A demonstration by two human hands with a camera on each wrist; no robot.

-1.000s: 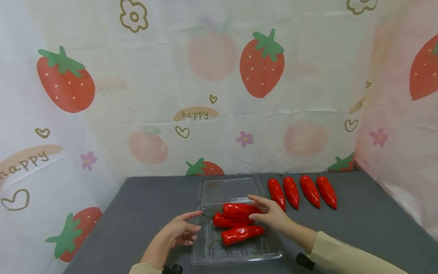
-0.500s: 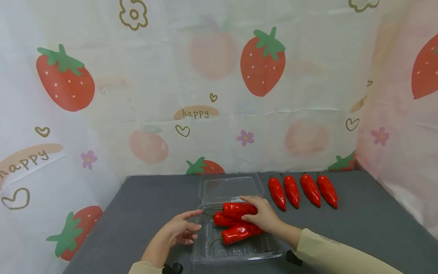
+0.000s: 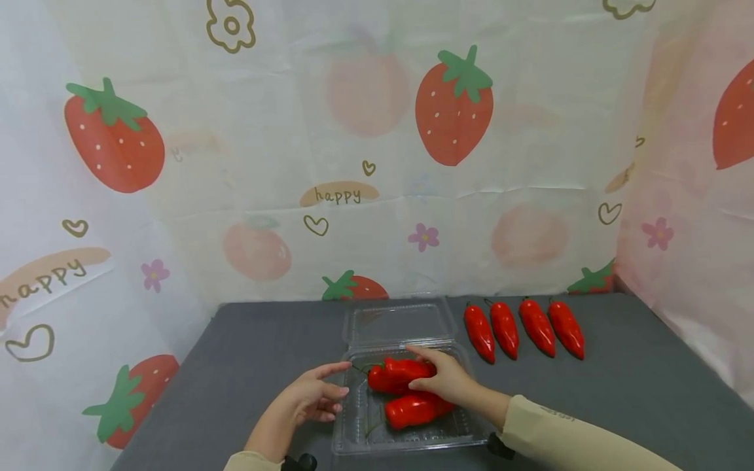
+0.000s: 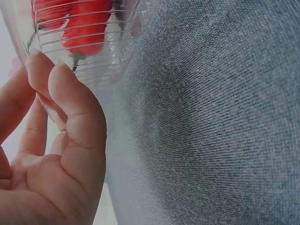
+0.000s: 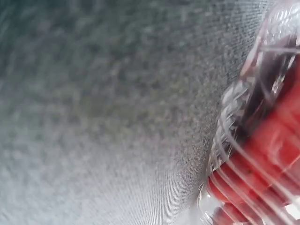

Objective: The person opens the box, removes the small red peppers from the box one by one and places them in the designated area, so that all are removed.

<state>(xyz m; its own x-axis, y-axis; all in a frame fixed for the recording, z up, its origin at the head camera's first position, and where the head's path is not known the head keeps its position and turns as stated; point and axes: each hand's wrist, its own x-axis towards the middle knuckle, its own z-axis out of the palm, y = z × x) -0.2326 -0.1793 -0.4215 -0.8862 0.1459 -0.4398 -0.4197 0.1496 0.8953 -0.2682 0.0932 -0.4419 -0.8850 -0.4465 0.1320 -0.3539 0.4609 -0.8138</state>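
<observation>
In the head view, a clear plastic container (image 3: 353, 432) lies with its lid (image 3: 399, 322) folded back behind it. Several red chili peppers are inside. My right hand (image 3: 450, 379) reaches in from the right, holding the upper red pepper (image 3: 406, 369) between thumb and fingers; another pepper (image 3: 377, 383) lies mostly under it. A third pepper (image 3: 412, 411) sits nearer the front, its tip end partly behind the hand. My left hand (image 3: 309, 396) is at the container's left side, fingers loosely extended, fingertips at the wall. In the left wrist view, those fingertips (image 4: 63, 89) meet the clear wall.
Several more red peppers (image 3: 503, 330) lie in a row on the grey tabletop (image 3: 618, 392), right of the lid. A strawberry-print curtain (image 3: 365, 144) stands behind the table and along its sides. Through the container's wall, red peppers (image 5: 262, 154) show in the right wrist view.
My right hand has moved left and then toward the front, and the upper pepper has shifted frontward with it. The front pepper has also moved slightly. My left hand stays in place.
</observation>
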